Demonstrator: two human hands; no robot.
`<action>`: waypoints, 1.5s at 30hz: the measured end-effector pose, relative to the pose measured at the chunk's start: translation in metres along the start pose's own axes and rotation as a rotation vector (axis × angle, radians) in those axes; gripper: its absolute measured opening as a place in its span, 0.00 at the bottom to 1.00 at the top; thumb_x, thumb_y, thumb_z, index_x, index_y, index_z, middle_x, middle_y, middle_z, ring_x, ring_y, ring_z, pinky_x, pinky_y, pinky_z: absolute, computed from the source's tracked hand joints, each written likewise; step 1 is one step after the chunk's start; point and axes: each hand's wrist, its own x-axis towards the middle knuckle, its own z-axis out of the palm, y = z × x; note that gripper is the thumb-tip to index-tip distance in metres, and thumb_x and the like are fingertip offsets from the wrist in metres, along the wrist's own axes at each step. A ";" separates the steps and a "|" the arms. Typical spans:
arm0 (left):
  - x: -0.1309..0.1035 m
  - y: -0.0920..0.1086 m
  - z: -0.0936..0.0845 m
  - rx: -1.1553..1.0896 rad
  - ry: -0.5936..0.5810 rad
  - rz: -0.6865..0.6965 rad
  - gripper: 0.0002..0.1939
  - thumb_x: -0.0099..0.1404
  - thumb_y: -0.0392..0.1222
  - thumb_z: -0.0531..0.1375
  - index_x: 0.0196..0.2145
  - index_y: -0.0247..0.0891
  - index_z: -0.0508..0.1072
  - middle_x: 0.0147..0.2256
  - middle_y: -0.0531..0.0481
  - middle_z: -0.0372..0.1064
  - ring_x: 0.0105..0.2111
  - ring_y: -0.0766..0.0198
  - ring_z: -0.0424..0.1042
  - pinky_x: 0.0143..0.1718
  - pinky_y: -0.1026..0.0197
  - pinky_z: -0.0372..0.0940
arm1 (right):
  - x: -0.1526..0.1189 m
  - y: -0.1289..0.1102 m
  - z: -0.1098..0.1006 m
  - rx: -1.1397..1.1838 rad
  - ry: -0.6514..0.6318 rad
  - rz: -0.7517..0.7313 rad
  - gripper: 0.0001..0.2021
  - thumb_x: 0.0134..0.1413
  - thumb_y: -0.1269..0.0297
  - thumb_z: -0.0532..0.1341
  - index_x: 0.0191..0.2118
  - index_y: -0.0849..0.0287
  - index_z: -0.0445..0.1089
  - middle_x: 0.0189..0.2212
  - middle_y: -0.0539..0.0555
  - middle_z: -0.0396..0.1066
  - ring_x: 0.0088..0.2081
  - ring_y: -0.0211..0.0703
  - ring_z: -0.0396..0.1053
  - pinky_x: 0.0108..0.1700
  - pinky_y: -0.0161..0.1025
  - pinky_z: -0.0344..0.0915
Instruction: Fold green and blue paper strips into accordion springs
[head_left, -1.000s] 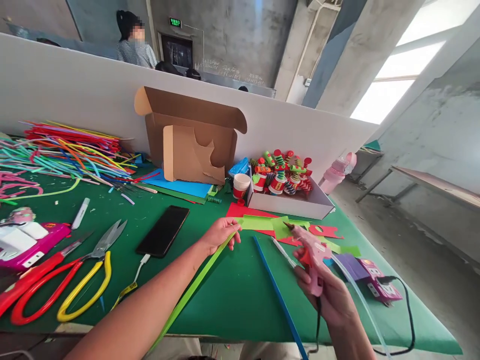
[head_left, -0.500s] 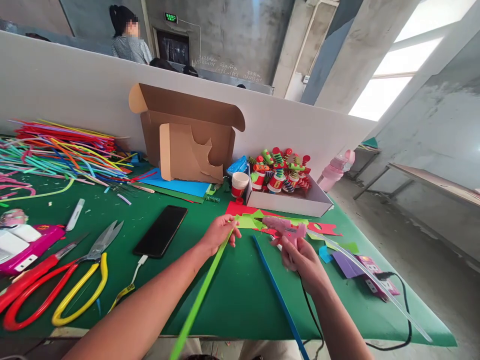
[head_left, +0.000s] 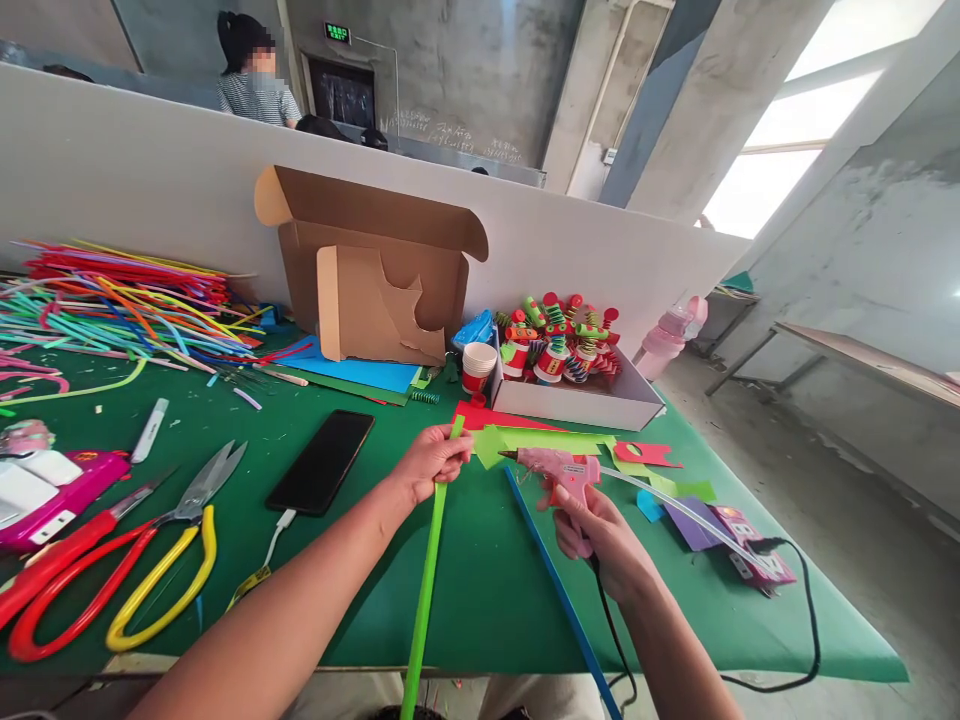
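My left hand (head_left: 433, 462) pinches a long green paper strip (head_left: 426, 590) near its upper end; the rest hangs down past the table's front edge. Wrapped round the handle of a pink hot glue gun (head_left: 566, 474) is my right hand (head_left: 600, 530). The gun's dark nozzle points left, a little way from my left fingers, and a long clear glue stick (head_left: 686, 508) juts from its back. Between my arms a blue paper strip (head_left: 551, 570) lies on the green table, its near end over the edge. Green paper scraps (head_left: 555, 438) lie beyond both hands.
Scissors (head_left: 176, 540), a phone (head_left: 322, 462) and a pink power strip (head_left: 64, 495) lie left. Behind stand paper cups (head_left: 478, 368), an open cardboard box (head_left: 375, 270) and a white box (head_left: 577, 408) of paper figures. The gun's black cord (head_left: 619, 635) drops over the front edge.
My left hand has shifted slightly left and turned the green strip more upright. The glue gun has moved slightly left and down, its clear stick swinging to a flatter angle.
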 end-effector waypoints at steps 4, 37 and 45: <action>0.004 0.010 -0.012 -0.059 0.085 0.073 0.18 0.43 0.44 0.71 0.23 0.34 0.67 0.18 0.58 0.63 0.11 0.81 0.46 0.12 0.71 0.39 | -0.001 0.002 -0.012 -0.042 0.002 0.003 0.19 0.46 0.48 0.67 0.31 0.61 0.71 0.10 0.41 0.50 0.14 0.29 0.43 0.17 0.32 0.45; -0.006 0.006 -0.001 0.054 -0.044 -0.088 0.14 0.47 0.42 0.70 0.27 0.33 0.70 0.18 0.55 0.66 0.10 0.80 0.47 0.11 0.72 0.39 | -0.032 -0.047 -0.077 -0.245 0.251 -0.034 0.22 0.38 0.46 0.70 0.29 0.62 0.71 0.14 0.46 0.63 0.15 0.29 0.52 0.16 0.31 0.45; -0.004 0.010 -0.012 0.035 0.001 -0.064 0.14 0.47 0.42 0.70 0.27 0.32 0.70 0.19 0.54 0.67 0.11 0.80 0.48 0.11 0.72 0.41 | -0.061 -0.010 -0.068 -0.252 0.127 0.209 0.26 0.37 0.38 0.67 0.27 0.60 0.66 0.16 0.46 0.63 0.18 0.32 0.58 0.21 0.32 0.58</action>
